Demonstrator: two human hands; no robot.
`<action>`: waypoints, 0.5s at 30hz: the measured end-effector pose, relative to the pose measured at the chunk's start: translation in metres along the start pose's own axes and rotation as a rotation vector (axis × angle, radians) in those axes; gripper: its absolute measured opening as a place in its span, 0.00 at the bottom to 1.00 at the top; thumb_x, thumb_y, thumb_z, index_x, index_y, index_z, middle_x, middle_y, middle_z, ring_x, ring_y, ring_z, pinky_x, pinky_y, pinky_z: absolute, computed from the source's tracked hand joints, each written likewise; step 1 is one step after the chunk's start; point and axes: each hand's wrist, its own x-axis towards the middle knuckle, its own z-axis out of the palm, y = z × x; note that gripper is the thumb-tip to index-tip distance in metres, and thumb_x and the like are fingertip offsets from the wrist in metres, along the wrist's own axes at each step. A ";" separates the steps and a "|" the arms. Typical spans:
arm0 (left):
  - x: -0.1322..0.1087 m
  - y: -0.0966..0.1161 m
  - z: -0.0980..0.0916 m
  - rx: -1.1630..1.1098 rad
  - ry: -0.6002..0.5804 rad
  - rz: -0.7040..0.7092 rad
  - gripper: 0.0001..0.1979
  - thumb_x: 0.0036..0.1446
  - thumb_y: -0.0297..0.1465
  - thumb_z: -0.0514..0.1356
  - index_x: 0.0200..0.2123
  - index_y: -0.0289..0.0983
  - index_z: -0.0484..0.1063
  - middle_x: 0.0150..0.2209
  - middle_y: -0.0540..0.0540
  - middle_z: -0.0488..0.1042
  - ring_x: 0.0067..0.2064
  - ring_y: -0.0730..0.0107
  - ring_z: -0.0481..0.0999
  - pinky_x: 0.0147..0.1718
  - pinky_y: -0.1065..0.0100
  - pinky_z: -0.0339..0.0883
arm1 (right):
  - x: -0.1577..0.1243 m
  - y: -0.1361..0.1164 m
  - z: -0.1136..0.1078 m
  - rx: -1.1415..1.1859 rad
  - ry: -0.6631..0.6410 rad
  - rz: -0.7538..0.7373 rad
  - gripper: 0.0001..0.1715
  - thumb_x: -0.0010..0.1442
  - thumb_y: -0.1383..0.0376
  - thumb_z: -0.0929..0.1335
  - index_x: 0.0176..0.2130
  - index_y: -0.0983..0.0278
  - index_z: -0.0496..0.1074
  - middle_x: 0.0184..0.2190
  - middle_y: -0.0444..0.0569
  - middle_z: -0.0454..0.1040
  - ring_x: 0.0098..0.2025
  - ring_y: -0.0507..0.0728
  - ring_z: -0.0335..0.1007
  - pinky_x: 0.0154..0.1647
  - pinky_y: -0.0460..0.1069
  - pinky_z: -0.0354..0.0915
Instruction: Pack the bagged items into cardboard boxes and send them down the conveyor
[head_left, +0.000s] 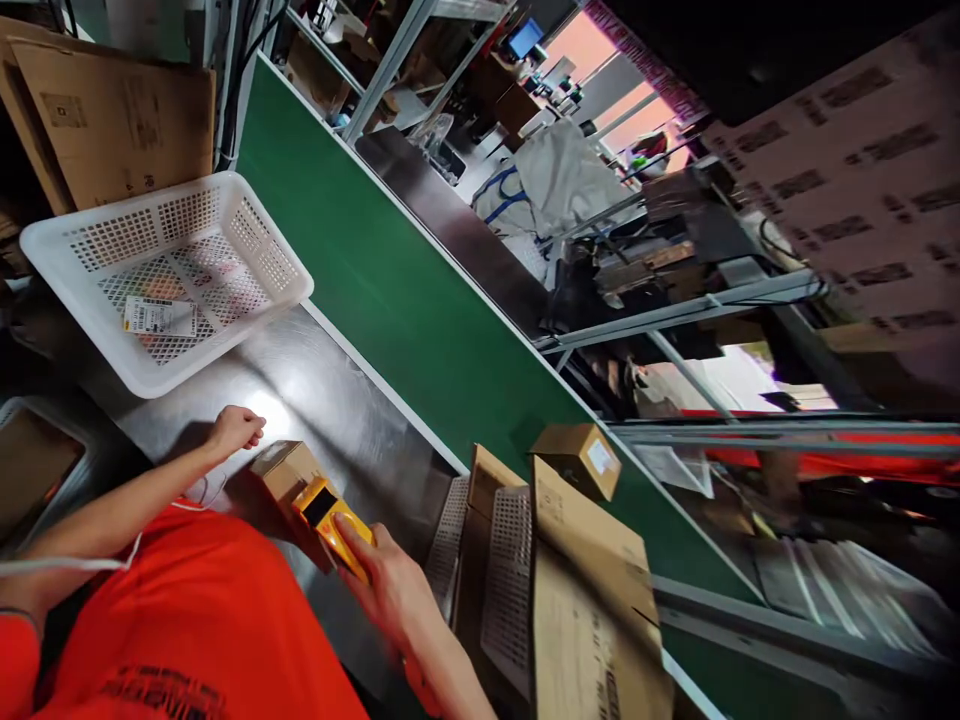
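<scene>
My right hand [390,575] is wrapped round a yellow handheld scanner [337,535] with a dark window at its front end. The scanner is over a small brown cardboard box [289,468] on the metal table [360,420]; whether they touch I cannot tell. My left hand [237,430] is held just left of that box, fingers curled in, with nothing showing in them. A thin white cord hangs by my left forearm. Beyond the left hand stands a white plastic basket [172,370] with a labelled packet [160,316] lying in it.
A green panel [375,290] with a pale edge borders the table's far side. To the right stand an open carton [592,600], perforated white baskets [506,580] and a taped box [577,460]. Flattened cardboard [120,120] leans at the upper left.
</scene>
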 end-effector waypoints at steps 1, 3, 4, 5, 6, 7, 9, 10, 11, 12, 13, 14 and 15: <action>0.006 -0.002 -0.005 0.012 0.008 -0.002 0.12 0.63 0.36 0.62 0.31 0.33 0.76 0.30 0.43 0.82 0.26 0.72 0.77 0.26 0.71 0.69 | 0.004 -0.002 0.002 -0.028 0.010 0.001 0.37 0.69 0.59 0.69 0.74 0.47 0.65 0.46 0.54 0.76 0.40 0.61 0.79 0.41 0.51 0.73; 0.013 -0.008 -0.009 0.049 0.012 0.008 0.14 0.65 0.38 0.61 0.32 0.33 0.77 0.31 0.43 0.83 0.27 0.73 0.77 0.27 0.72 0.68 | 0.012 -0.006 0.006 -0.064 0.031 0.005 0.35 0.69 0.59 0.69 0.72 0.49 0.68 0.45 0.54 0.76 0.39 0.61 0.79 0.40 0.50 0.71; 0.015 -0.012 -0.007 0.074 0.011 0.013 0.15 0.65 0.39 0.61 0.33 0.33 0.77 0.32 0.43 0.83 0.28 0.73 0.78 0.27 0.73 0.68 | 0.016 -0.007 0.007 -0.074 0.038 0.010 0.34 0.69 0.58 0.70 0.71 0.49 0.70 0.44 0.54 0.76 0.39 0.61 0.79 0.39 0.50 0.70; 0.015 -0.017 -0.004 0.103 0.010 0.016 0.16 0.66 0.39 0.60 0.33 0.33 0.77 0.33 0.43 0.83 0.29 0.73 0.78 0.28 0.73 0.68 | 0.018 -0.007 0.007 -0.079 0.040 0.014 0.34 0.68 0.58 0.70 0.71 0.49 0.70 0.44 0.53 0.75 0.39 0.61 0.79 0.38 0.50 0.70; 0.015 -0.023 0.001 0.136 0.005 0.018 0.16 0.67 0.40 0.59 0.33 0.34 0.78 0.34 0.43 0.84 0.29 0.72 0.79 0.28 0.73 0.69 | 0.019 -0.008 0.006 -0.078 0.040 0.012 0.34 0.68 0.58 0.70 0.71 0.49 0.70 0.44 0.53 0.75 0.40 0.61 0.79 0.39 0.50 0.70; 0.013 -0.029 0.006 0.174 -0.001 0.022 0.17 0.68 0.40 0.58 0.34 0.35 0.78 0.35 0.43 0.84 0.31 0.70 0.80 0.30 0.72 0.70 | 0.019 -0.008 0.005 -0.075 0.040 0.007 0.34 0.69 0.58 0.70 0.72 0.49 0.69 0.44 0.53 0.75 0.40 0.61 0.79 0.39 0.50 0.70; 0.008 -0.042 0.017 0.261 -0.019 0.048 0.17 0.69 0.41 0.57 0.34 0.36 0.79 0.38 0.42 0.85 0.36 0.66 0.83 0.35 0.70 0.73 | 0.017 -0.008 0.002 -0.068 0.045 -0.006 0.35 0.70 0.58 0.69 0.72 0.49 0.68 0.45 0.53 0.75 0.41 0.61 0.79 0.40 0.50 0.70; 0.005 -0.048 0.022 0.307 -0.031 0.073 0.17 0.69 0.41 0.57 0.35 0.37 0.80 0.40 0.41 0.86 0.41 0.63 0.84 0.40 0.69 0.74 | 0.016 -0.008 0.001 -0.064 0.055 -0.013 0.34 0.70 0.58 0.69 0.73 0.49 0.68 0.45 0.53 0.76 0.41 0.60 0.79 0.40 0.50 0.70; 0.003 -0.052 0.025 0.354 -0.040 0.099 0.16 0.69 0.41 0.58 0.36 0.38 0.80 0.43 0.40 0.86 0.46 0.61 0.84 0.45 0.68 0.74 | 0.015 -0.008 0.000 -0.062 0.066 -0.016 0.34 0.70 0.58 0.69 0.72 0.49 0.68 0.45 0.53 0.76 0.41 0.60 0.79 0.41 0.49 0.70; 0.000 -0.056 0.027 0.401 -0.046 0.126 0.15 0.69 0.40 0.58 0.38 0.38 0.81 0.47 0.39 0.86 0.51 0.57 0.84 0.50 0.66 0.73 | 0.014 -0.008 0.001 -0.060 0.076 -0.018 0.34 0.70 0.58 0.69 0.72 0.50 0.69 0.45 0.52 0.76 0.41 0.60 0.79 0.41 0.49 0.70; -0.001 -0.058 0.028 0.447 -0.049 0.148 0.14 0.68 0.39 0.58 0.41 0.38 0.81 0.50 0.37 0.85 0.55 0.54 0.83 0.54 0.63 0.72 | 0.014 -0.008 0.001 -0.059 0.086 -0.019 0.33 0.70 0.58 0.69 0.71 0.50 0.70 0.44 0.52 0.76 0.41 0.60 0.79 0.41 0.49 0.70; -0.001 -0.058 0.027 0.492 -0.053 0.164 0.14 0.68 0.38 0.58 0.44 0.37 0.81 0.53 0.34 0.84 0.57 0.50 0.82 0.57 0.59 0.71 | 0.013 -0.008 0.003 -0.060 0.095 -0.022 0.33 0.69 0.58 0.69 0.71 0.50 0.71 0.44 0.52 0.76 0.41 0.60 0.79 0.40 0.49 0.70; 0.000 -0.056 0.026 0.533 -0.059 0.178 0.14 0.67 0.37 0.59 0.46 0.35 0.80 0.54 0.31 0.83 0.58 0.46 0.82 0.58 0.55 0.71 | 0.013 -0.008 0.004 -0.060 0.104 -0.026 0.33 0.69 0.57 0.70 0.70 0.50 0.71 0.44 0.52 0.76 0.41 0.60 0.79 0.40 0.49 0.70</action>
